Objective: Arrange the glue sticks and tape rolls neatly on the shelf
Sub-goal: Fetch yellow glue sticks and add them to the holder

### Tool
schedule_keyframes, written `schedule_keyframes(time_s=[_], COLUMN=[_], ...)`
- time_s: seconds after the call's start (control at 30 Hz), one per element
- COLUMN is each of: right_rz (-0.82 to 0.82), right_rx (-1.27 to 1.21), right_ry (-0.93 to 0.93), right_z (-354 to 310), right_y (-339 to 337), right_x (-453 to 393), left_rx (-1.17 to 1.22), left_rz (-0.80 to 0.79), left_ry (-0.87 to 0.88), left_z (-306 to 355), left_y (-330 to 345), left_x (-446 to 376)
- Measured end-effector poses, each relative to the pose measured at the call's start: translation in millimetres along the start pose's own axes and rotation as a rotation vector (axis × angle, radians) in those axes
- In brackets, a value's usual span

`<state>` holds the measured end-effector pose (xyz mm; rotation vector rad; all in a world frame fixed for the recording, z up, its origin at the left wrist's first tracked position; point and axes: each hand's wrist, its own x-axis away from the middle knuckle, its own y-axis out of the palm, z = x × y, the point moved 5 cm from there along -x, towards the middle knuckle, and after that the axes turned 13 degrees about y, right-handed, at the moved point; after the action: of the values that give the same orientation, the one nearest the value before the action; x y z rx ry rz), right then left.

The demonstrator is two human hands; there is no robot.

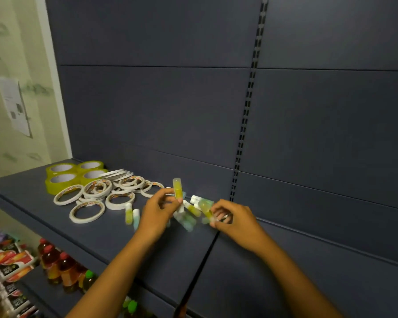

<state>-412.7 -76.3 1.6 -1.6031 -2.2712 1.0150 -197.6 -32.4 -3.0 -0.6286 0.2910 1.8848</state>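
**Hands in the glue pile**

4 yellow tape rolls (75,176) sit at the shelf's (101,235) back left, thin white rolls (94,198) scattered beside them. Bottles (60,265) stand on a lower shelf. Yellow and blue glue sticks (132,215) lie jumbled mid-shelf. The left hand (157,213) pinches 1 stick (177,189) upright; the right hand (233,222) grips another (205,208), blurred.

Dark blue shelf (55,216): four yellow-green tape rolls (75,174) at back left; white tape rolls (101,196) scattered beside them. Left hand (157,213) holds a yellow glue stick (177,188) upright; right hand (233,220) grips another. Loose glue sticks (132,215) lie between, blurred.
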Motion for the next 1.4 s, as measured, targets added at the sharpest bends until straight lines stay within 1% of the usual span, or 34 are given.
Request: schedule_keyframes(time_s=[0.1,0.2,0.3,0.47,0.6,0.77,0.87,1.1,1.23,1.4], right_rz=[0.131,0.255,0.358,0.505,0.568,0.665,0.722,0.868,0.911,0.967], right_rx=[-0.174,-0.223,-0.21,-0.177,-0.104,-0.07,-0.024,0.112,0.149,0.15], right_ry=[0.112,0.197,0.256,0.297,0.323,0.373,0.395,0.466,0.492,0.482], right_z=[17,42,67,97,123,155,170,214,240,264], right_y=[-49,-101,-150,-227,-276,-328,-362,-426,-461,-505], right_x=[25,61,107,195,269,352,388,443,454,457], left_rx=[0.022,0.071,0.106,0.131,0.188,0.298,0.355,0.42,0.434,0.481], left_rz=[-0.063,-0.129,-0.179,-0.329,-0.393,-0.507,-0.564,-0.707,-0.74,-0.732], left_ry=[0.039,0.067,0.1,0.14,0.198,0.189,0.216,0.269,0.293,0.312], left_z=[18,41,68,114,153,182,201,229,235,243], left_y=[46,103,163,261,334,416,463,567,620,677], left_x=[4,16,37,86,136,189,208,237,239,240])
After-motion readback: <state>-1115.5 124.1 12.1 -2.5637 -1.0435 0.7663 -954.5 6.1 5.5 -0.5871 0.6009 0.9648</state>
